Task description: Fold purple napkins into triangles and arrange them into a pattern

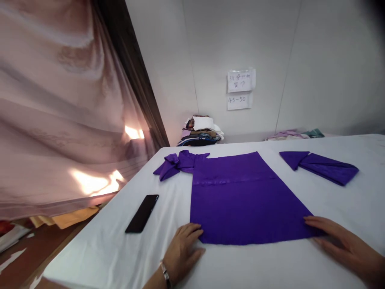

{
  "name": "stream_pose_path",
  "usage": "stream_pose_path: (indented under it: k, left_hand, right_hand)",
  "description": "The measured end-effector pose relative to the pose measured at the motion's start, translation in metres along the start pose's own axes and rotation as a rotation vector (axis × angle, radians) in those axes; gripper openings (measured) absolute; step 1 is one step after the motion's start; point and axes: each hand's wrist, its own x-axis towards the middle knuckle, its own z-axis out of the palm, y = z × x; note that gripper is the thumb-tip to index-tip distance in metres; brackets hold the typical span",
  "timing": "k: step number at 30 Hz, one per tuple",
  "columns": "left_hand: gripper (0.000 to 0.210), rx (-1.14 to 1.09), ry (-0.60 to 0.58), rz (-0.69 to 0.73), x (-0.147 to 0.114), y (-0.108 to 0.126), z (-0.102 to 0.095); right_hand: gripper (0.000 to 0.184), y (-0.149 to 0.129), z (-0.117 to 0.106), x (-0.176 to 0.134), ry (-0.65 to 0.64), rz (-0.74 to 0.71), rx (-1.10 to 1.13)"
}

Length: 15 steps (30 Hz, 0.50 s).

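A purple cloth napkin point(237, 208) lies spread out in front of me, with a crease or fold line running across its upper part. My left hand point(183, 249) rests on its near left corner, fingertips on the fabric and thumb apart on the white tablecloth. At the near right corner, my right hand point(339, 241) touches the edge with fingers stretched out and the thumb separate. Beyond the napkin's far left side is a purple cloth folded into a bow-like shape point(177, 162), touching or partly under it. Another folded purple cloth point(327, 166) lies to the far right.
A black phone point(142, 214) lies left of the napkin on the white-covered table point(114, 253). Stacked folded clothes point(201, 132) stand behind the far edge, with more fabric point(287, 135) farther right. A pink curtain point(60, 112) hangs along the left. Paper signs point(240, 81) are on the wall.
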Motion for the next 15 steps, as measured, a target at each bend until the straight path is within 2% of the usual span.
stream_pose_path:
  k: [2, 4, 9, 12, 15]
  left_hand:
    - [0.035, 0.027, 0.032, -0.043, 0.007, 0.005, 0.002]
    - [0.037, 0.052, 0.031, -0.077, 0.017, 0.009, 0.005]
    - [0.037, 0.089, 0.017, -0.17, 0.037, 0.014, 0.011]
    - [0.033, 0.054, 0.057, -0.231, 0.042, 0.014, 0.012]
    - [0.03, 0.014, 0.092, -0.24, 0.038, 0.015, 0.011]
  right_hand:
    - [0.047, 0.001, 0.004, -0.004, 0.001, -0.056, -0.042]
    - [0.05, 0.003, 0.01, -0.002, 0.041, -0.096, -0.056]
    - [0.05, 0.008, 0.02, 0.019, 0.097, -0.138, 0.001]
    - [0.041, 0.007, 0.017, 0.029, 0.125, -0.119, 0.06]
    - [0.024, -0.002, 0.005, 0.029, 0.148, -0.078, 0.09]
